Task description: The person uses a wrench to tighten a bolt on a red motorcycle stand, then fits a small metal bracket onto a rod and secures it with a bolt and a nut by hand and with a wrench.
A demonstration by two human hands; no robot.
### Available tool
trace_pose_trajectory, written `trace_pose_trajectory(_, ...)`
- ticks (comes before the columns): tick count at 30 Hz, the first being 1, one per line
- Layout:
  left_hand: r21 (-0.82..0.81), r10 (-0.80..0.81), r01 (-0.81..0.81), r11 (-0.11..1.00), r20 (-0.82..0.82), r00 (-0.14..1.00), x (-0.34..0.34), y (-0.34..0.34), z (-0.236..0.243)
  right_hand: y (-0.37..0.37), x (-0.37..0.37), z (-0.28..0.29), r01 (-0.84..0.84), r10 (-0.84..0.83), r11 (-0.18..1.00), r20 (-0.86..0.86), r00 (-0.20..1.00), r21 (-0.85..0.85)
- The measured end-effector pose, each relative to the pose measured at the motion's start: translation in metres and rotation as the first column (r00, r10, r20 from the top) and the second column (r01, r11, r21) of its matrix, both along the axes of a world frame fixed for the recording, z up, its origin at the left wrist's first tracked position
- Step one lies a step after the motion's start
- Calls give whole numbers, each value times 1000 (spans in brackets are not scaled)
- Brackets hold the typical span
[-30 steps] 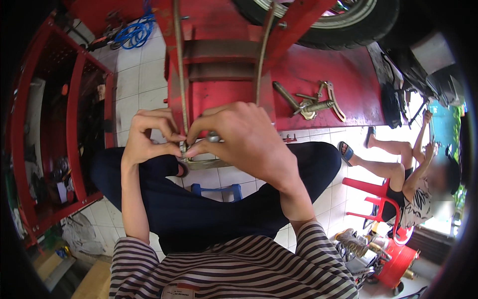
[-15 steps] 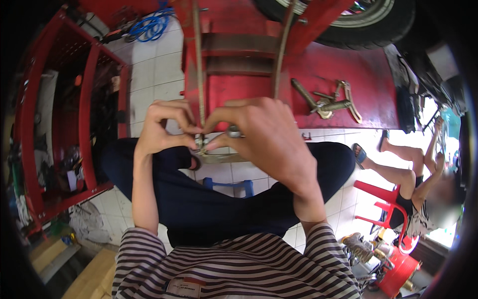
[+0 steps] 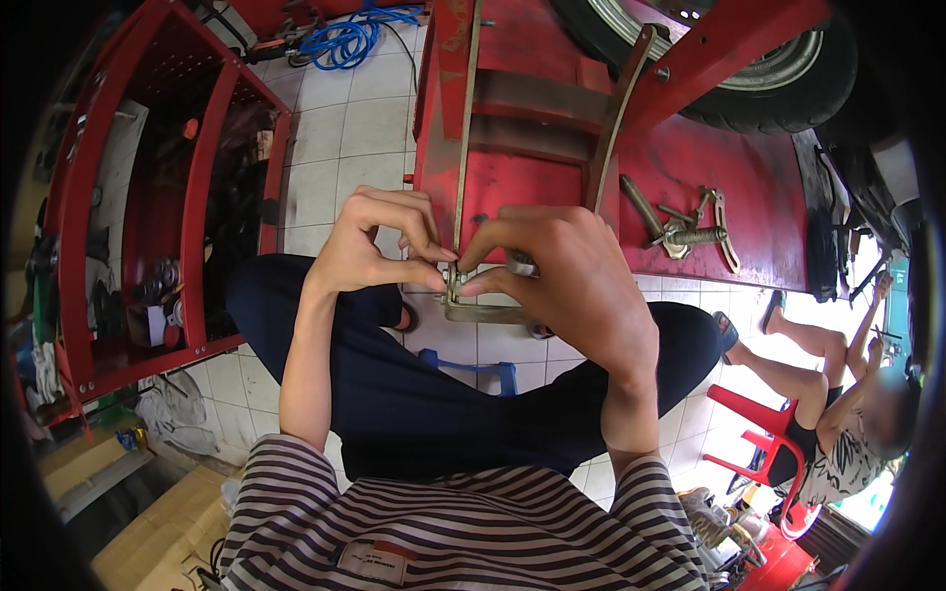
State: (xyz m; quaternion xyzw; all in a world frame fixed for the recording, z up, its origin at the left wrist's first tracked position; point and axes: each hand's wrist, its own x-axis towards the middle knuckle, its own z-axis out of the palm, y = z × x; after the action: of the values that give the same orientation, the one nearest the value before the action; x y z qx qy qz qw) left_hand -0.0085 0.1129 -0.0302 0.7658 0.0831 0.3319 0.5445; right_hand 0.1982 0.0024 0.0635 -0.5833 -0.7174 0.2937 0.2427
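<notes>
Since earlier, left hand, right hand and metal frame sit further right in view. Both thumb-and-finger pinches clamp a small metal fitting at the frame's near-left corner. Judged step: fine finger adjustment; next calls for steady fingertips. Beyond: red bench, tyre.

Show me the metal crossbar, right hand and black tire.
Metal crossbar (image 3: pixel 489 314): head view, visible middle of bar.
Right hand (image 3: pixel 584 285): head view, back of hand.
Black tire (image 3: pixel 771 112): head view, lower sidewall.
</notes>
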Motion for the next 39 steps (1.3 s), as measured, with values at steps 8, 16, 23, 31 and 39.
trace_pose_trajectory(8, 8, -11, 11, 1000, 2, 1000, -1, 0, -1, -4, 1, -5, 15, -15, 1000, 24, 1000, 9)
trace_pose_trajectory(16, 5, -11, 11, 1000, 2, 1000, -1, 0, 1, 0, 1, -10, 7, -7, 1000, -32, 999, 5)
trace_pose_trajectory(23, -5, -8, 8, 1000, -7, 1000, -2, -1, -1, 1, 1, 1, -11, 12, 1000, -10, 1000, 15)
trace_pose_trajectory(31, -81, 99, -93, 992, 71, 993, -1, -4, 9, -8, 13, 10, 68, -53, 971, -73, 996, 228)
trace_pose_trajectory(39, -22, 352, -358, 933, -137, 926, 52, -51, 114, -19, 30, 34, 160, -214, 797, 24, 977, 582)
